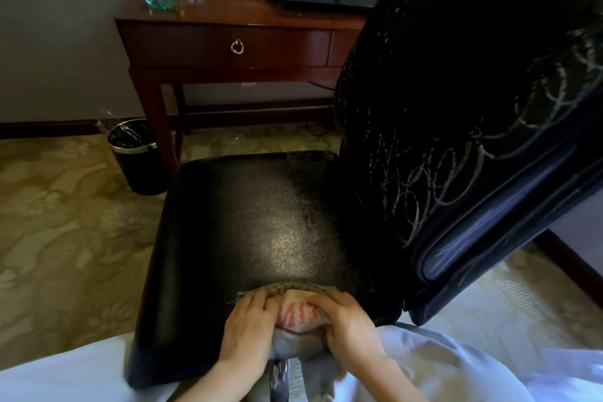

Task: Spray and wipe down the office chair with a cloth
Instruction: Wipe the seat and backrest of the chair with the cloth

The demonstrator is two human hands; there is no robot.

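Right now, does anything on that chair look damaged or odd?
Yes: the backrest has pale looping scribbles along its side edge and whitish specks scattered over its dark front. Flaking, chalk or spray droplets, I cannot tell. The seat looks unmarked by comparison.

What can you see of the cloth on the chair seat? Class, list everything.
The cloth is soft fabric, bunched into a wad: grey below, a pale patch with pink stripes in the middle, a speckled tan edge on top. It lies at the near edge of the black seat and hangs over it. The left hand and right hand grip it from either side.
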